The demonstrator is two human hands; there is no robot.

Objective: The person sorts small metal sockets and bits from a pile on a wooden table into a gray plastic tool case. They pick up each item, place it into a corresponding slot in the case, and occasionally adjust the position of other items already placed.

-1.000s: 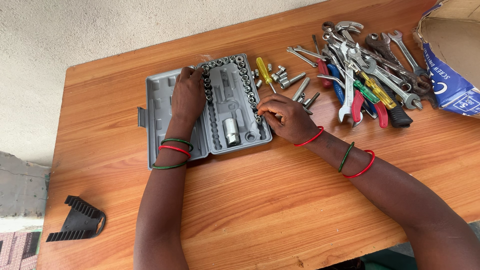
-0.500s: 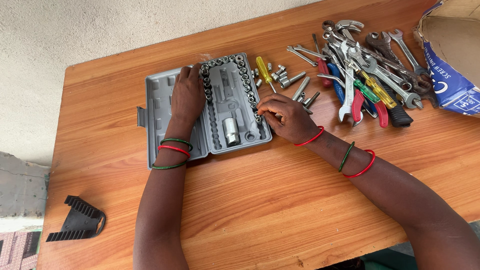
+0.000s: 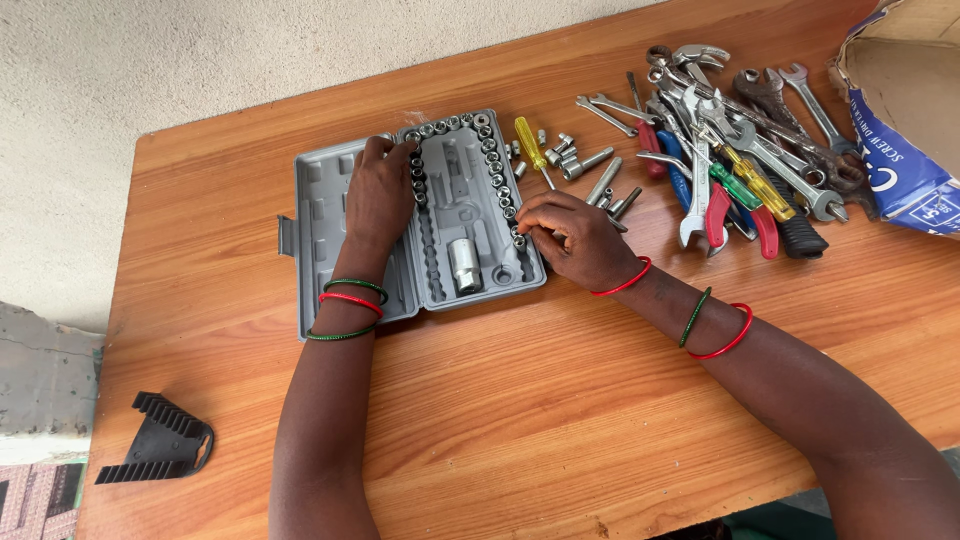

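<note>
An open grey plastic socket case (image 3: 320, 250) lies on the wooden table (image 3: 520, 400). Rows of small metal sockets (image 3: 495, 170) fill its right half, with one large socket (image 3: 464, 264) near the front. My left hand (image 3: 378, 195) rests flat on the case across the hinge, fingers near the upper rows. My right hand (image 3: 570, 235) sits at the case's right edge, fingertips pinched on a small socket (image 3: 519, 238) at the lower end of the right row.
Loose sockets and extension bars (image 3: 590, 165) and a yellow-handled screwdriver (image 3: 532, 145) lie right of the case. A pile of wrenches and pliers (image 3: 740, 150) sits further right, beside a cardboard box (image 3: 905, 110). A black plastic wrench holder (image 3: 160, 452) lies at the front left.
</note>
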